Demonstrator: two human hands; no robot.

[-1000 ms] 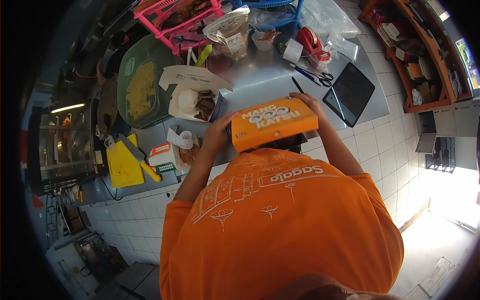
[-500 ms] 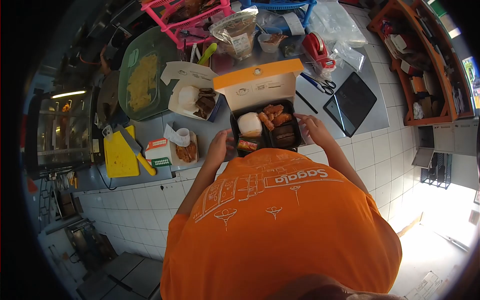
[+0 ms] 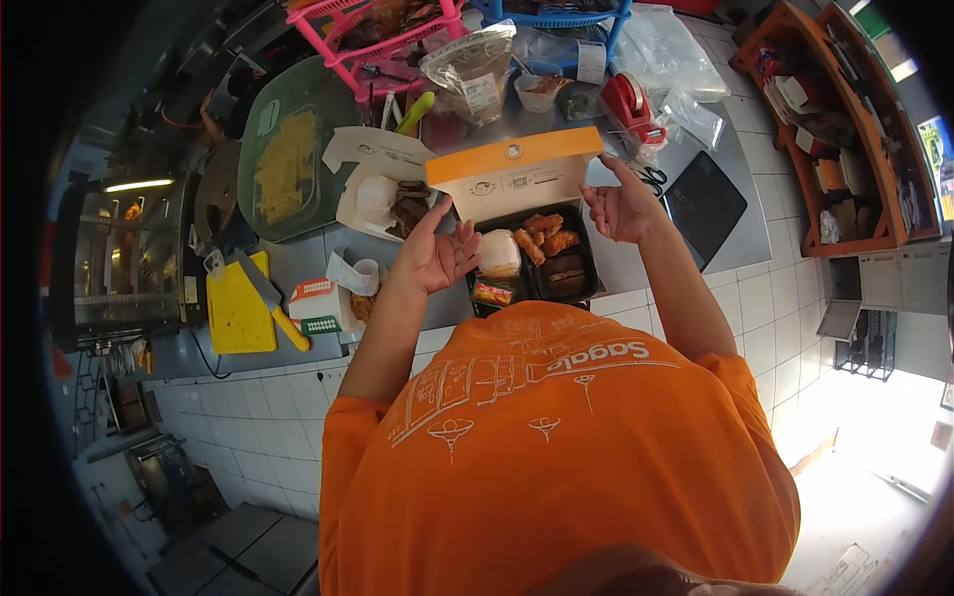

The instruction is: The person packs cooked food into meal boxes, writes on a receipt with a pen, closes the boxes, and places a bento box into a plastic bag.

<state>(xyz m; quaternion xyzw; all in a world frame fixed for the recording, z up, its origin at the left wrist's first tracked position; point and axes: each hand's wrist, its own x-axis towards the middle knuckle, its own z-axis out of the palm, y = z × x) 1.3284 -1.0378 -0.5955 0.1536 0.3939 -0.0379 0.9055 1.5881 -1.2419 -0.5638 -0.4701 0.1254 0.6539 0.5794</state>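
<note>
A meal box with its orange-edged lid (image 3: 517, 179) raised stands in front of me. Its black tray (image 3: 586, 260) holds a wrapped white rice mound (image 3: 499, 254), fried chicken pieces (image 3: 545, 236), dark brown slices (image 3: 564, 274) and a small colourful sachet (image 3: 493, 291). My left hand (image 3: 439, 250) is beside the box's left side, fingers apart, its thumb near the lid's lower left corner. On the other side, my right hand (image 3: 622, 204) is open with its fingertips close to the lid's right edge; I cannot tell whether they touch it. Neither hand holds anything.
Left of the box are a second open food box (image 3: 373, 194), a paper box (image 3: 320, 306), and a knife (image 3: 268, 295) on a yellow cutting board (image 3: 234, 316). A tablet (image 3: 706, 207), scissors (image 3: 652, 179) and a red tape dispenser (image 3: 628, 104) lie right. Pink (image 3: 373, 45) and blue baskets (image 3: 556, 20) stand behind.
Both hands have risen from the tray's lower sides to beside the raised lid, their fingers spreading. The lid tilts slightly more toward me.
</note>
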